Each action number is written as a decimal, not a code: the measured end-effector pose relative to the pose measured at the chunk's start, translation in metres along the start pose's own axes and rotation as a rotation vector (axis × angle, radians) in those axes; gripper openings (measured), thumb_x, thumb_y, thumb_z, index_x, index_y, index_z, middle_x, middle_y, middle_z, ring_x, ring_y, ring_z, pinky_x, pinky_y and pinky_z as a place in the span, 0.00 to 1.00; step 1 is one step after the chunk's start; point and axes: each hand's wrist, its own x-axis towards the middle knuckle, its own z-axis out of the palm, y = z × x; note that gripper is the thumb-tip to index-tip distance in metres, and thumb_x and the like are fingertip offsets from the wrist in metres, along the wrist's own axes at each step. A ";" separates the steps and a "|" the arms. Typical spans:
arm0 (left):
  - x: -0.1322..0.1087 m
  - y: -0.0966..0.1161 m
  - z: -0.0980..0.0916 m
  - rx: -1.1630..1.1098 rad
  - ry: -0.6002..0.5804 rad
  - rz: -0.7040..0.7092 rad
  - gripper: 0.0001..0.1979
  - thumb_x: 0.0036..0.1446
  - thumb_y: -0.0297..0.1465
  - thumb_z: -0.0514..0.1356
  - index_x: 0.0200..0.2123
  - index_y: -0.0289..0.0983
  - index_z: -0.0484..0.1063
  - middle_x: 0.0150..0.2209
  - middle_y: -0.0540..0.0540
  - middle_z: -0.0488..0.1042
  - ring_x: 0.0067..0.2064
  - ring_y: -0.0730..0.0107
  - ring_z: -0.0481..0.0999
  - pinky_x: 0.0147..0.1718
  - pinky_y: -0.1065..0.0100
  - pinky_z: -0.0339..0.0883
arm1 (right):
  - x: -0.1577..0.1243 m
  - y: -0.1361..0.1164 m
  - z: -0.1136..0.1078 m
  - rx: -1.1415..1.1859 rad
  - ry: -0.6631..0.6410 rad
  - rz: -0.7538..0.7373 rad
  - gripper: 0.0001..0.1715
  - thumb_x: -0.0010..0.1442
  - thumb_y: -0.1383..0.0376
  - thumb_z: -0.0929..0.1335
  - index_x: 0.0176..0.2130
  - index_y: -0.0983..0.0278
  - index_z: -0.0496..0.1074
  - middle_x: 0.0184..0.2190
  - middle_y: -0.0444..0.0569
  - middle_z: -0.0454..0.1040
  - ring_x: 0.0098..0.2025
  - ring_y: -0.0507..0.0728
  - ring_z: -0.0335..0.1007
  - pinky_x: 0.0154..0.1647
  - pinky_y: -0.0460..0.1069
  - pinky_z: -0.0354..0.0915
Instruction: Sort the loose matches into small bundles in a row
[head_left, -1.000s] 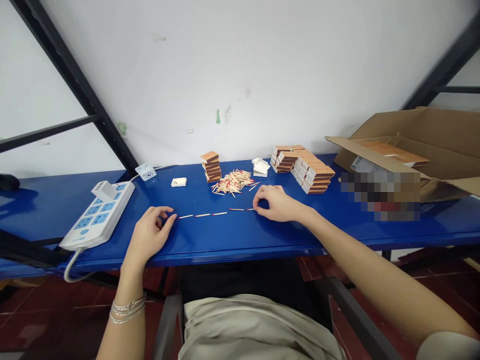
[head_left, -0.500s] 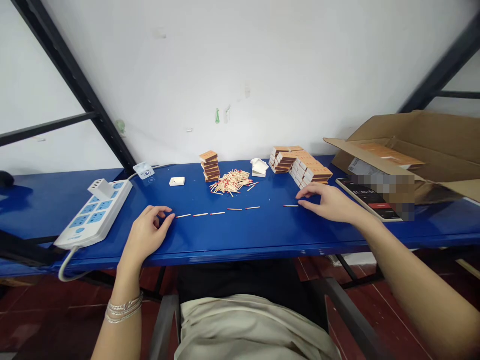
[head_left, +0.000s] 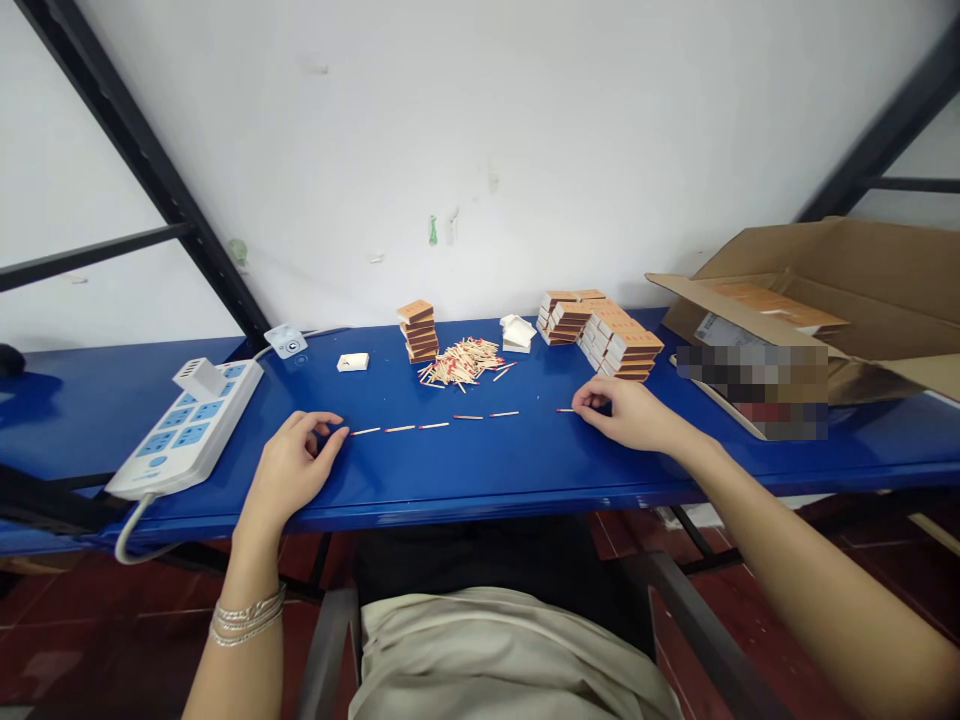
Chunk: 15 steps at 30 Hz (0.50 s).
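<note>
A row of matches (head_left: 435, 424) lies end to end across the blue table (head_left: 480, 470). My left hand (head_left: 294, 465) rests on the table at the row's left end, fingers loosely curled, fingertip near the first match. My right hand (head_left: 628, 413) sits to the right of the row and pinches a single match (head_left: 565, 410) that lies on the table, apart from the row. Behind the row is a loose pile of matches (head_left: 463, 362).
A small stack of matchboxes (head_left: 420, 331) stands left of the pile, larger stacks (head_left: 611, 336) to its right, with white inner trays (head_left: 519, 333) between. A power strip (head_left: 184, 427) lies at the left. An open cardboard box (head_left: 832, 300) sits at the right.
My right hand left the right end of the row, swept right toward the matchbox stacks, then came back a little and closed on a single match. My left hand stayed put.
</note>
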 end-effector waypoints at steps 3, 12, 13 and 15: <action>0.000 0.000 0.000 0.003 -0.001 0.000 0.13 0.58 0.41 0.58 0.40 0.39 0.75 0.33 0.49 0.70 0.26 0.73 0.67 0.30 0.68 0.64 | 0.007 -0.014 0.008 0.018 -0.017 -0.046 0.07 0.54 0.66 0.64 0.31 0.63 0.72 0.32 0.49 0.73 0.32 0.55 0.69 0.36 0.50 0.66; 0.000 0.002 0.000 -0.001 -0.004 -0.004 0.13 0.58 0.41 0.58 0.40 0.40 0.75 0.33 0.49 0.70 0.26 0.73 0.67 0.30 0.68 0.64 | 0.027 -0.033 0.009 0.030 -0.056 -0.098 0.08 0.53 0.68 0.65 0.35 0.64 0.74 0.33 0.50 0.74 0.33 0.55 0.70 0.37 0.50 0.66; 0.000 0.002 0.000 0.001 -0.006 -0.006 0.13 0.58 0.41 0.58 0.40 0.40 0.75 0.33 0.50 0.70 0.26 0.73 0.67 0.30 0.68 0.64 | 0.031 -0.032 0.007 0.029 -0.043 -0.104 0.09 0.53 0.68 0.66 0.35 0.64 0.74 0.34 0.50 0.74 0.34 0.55 0.70 0.37 0.50 0.66; 0.000 0.002 0.000 0.005 -0.007 -0.009 0.13 0.58 0.41 0.58 0.40 0.40 0.75 0.33 0.50 0.70 0.27 0.74 0.67 0.30 0.68 0.64 | 0.045 -0.030 0.007 0.005 -0.023 -0.131 0.09 0.53 0.69 0.66 0.35 0.64 0.74 0.33 0.50 0.75 0.34 0.55 0.70 0.38 0.49 0.65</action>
